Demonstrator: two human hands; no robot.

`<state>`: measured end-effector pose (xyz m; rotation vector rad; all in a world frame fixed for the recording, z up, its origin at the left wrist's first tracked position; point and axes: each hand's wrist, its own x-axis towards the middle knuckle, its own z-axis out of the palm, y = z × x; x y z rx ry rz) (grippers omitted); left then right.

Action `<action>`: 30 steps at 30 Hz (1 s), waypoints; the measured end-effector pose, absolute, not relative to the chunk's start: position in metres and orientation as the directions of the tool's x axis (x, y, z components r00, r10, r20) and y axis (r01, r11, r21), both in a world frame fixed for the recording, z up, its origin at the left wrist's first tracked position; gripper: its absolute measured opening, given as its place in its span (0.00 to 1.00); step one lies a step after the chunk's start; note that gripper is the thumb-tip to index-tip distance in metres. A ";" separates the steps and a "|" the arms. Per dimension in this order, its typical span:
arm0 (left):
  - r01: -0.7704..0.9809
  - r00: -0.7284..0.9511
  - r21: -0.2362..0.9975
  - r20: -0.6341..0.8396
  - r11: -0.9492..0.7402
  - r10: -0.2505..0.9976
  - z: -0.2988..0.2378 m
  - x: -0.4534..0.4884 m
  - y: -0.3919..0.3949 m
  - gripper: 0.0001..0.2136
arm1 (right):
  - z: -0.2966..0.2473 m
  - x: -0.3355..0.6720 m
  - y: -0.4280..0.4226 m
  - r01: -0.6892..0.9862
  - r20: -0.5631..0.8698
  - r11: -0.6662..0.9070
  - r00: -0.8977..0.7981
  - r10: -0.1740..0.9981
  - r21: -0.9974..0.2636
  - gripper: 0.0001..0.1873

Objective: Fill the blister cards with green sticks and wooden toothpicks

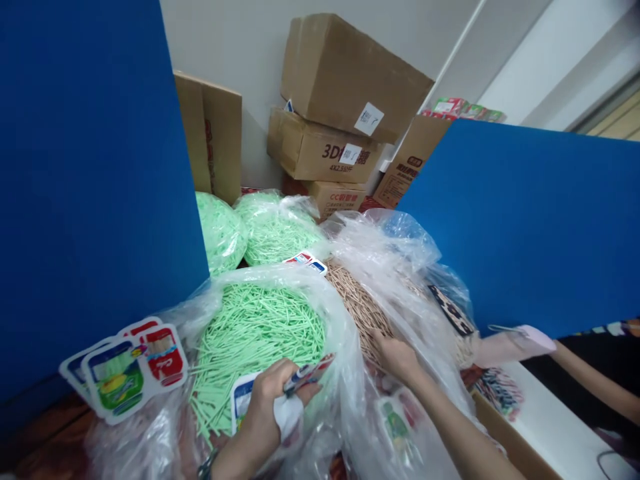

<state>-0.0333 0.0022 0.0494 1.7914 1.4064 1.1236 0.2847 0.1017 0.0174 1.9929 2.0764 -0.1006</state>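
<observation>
My left hand point(277, 393) is closed around a narrow printed packet point(307, 375) with blue and red on it, and a crumpled white piece point(289, 415) hangs under the fingers. It hovers over the near edge of an open clear bag of thin green sticks point(260, 327). A printed card point(241, 400) shows behind this hand. My right hand point(397, 357) reaches into another open plastic bag point(370, 247), its fingers curled at the thin brown sticks point(357, 303); the fingertips are partly hidden.
Printed cut-out cards point(117, 377) lie at left. More bagged green sticks point(275, 230) sit behind, before stacked cardboard boxes point(325, 147). Blue panels point(95, 187) stand on both sides. A phone in a patterned case point(450, 310) rests on the right bag. Another person's arm point(595, 377) is at right.
</observation>
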 end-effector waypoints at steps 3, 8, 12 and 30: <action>0.468 0.060 0.844 0.264 -0.261 0.963 0.051 -0.043 0.006 0.17 | 0.060 0.264 0.099 0.993 -0.112 0.107 -0.111 0.988 -0.039 0.24; 0.453 0.077 0.859 0.229 -0.238 0.970 0.058 -0.050 0.006 0.17 | 0.127 0.179 0.065 0.506 0.358 0.349 -0.083 0.930 -0.789 0.21; 0.453 0.107 0.851 0.246 -0.267 0.963 0.055 -0.050 0.002 0.15 | 0.135 0.128 0.044 0.247 0.414 0.437 -0.141 0.899 -0.865 0.19; 0.295 -0.005 0.932 0.220 -0.209 0.975 0.051 -0.029 0.003 0.12 | 0.130 0.148 0.027 0.373 0.513 0.590 -0.292 0.807 -0.716 0.17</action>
